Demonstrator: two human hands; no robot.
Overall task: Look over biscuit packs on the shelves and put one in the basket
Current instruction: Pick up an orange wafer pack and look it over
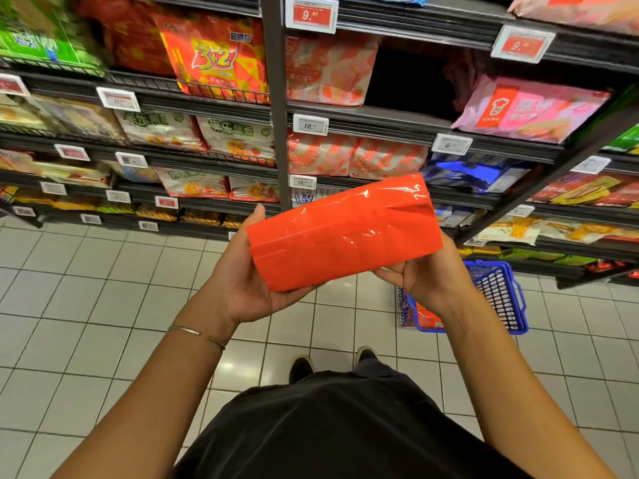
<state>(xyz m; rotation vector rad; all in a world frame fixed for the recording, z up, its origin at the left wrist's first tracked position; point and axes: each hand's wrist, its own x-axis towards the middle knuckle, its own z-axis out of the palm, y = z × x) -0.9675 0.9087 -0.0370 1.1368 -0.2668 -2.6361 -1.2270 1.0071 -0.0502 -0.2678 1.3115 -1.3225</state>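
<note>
Mid-aisle, at chest height in front of the shelves [380, 122], you hold the pack [345, 233] crosswise in both hands. Left grip [242, 281] cups its left end from below, thumb up at the far edge. Right grip [425, 281] has its fingers curled round the lower right end. Both are closed on the pack.

Step, as I read it: inspection. A plain glossy orange-red face points at you, no print visible, so you probably need to turn it to read anything.

Next move if you keep it: down and right to the basket [501, 295]. It sits on the floor [103, 288], just right of your right forearm, which hides its left part. That calls for a bend or a low reach, and one hand could let go on the way.

Around:
- Something orange [427, 318] already lies in the basket, mostly hidden.
- Bottom shelf edge [587, 271] juts out just beyond the basket; keep clear of it.
- Post [276, 115] stands behind the pack's left end.
- Price tags [310, 124] run along the shelf fronts, with a dark gap [408, 77] on the upper right shelf.
</note>
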